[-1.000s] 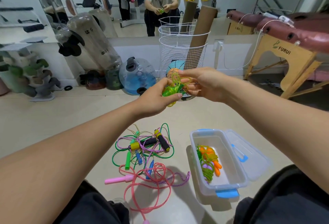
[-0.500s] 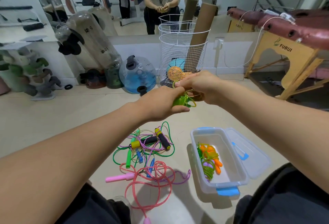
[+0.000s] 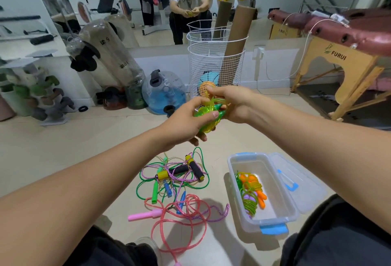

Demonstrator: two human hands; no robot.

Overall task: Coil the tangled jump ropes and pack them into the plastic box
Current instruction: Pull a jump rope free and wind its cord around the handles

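My left hand (image 3: 188, 118) and my right hand (image 3: 231, 103) together hold a coiled green jump rope (image 3: 208, 117) in front of me, above the floor. The left thumb presses on the coil; the right fingers pinch a loop of its yellow-green cord. Below, a tangled pile of jump ropes (image 3: 177, 183) lies on the floor, with green, purple, blue and pink cords, black foam handles and a pink handle (image 3: 143, 216). To its right stands the clear plastic box (image 3: 281, 219) with blue latches, lid open, holding a coiled rope with orange handles (image 3: 251, 191).
A white wire basket (image 3: 215, 64) with cardboard tubes and balls stands behind my hands. A blue water jug (image 3: 164, 92), punching bags and a dumbbell rack lie left. A wooden massage table (image 3: 347, 58) is at the right. A mirror shows a person's reflection.
My hands have come lower and closer together with the green rope. The coil is tighter, and my right fingers have shifted onto a loop at its top.
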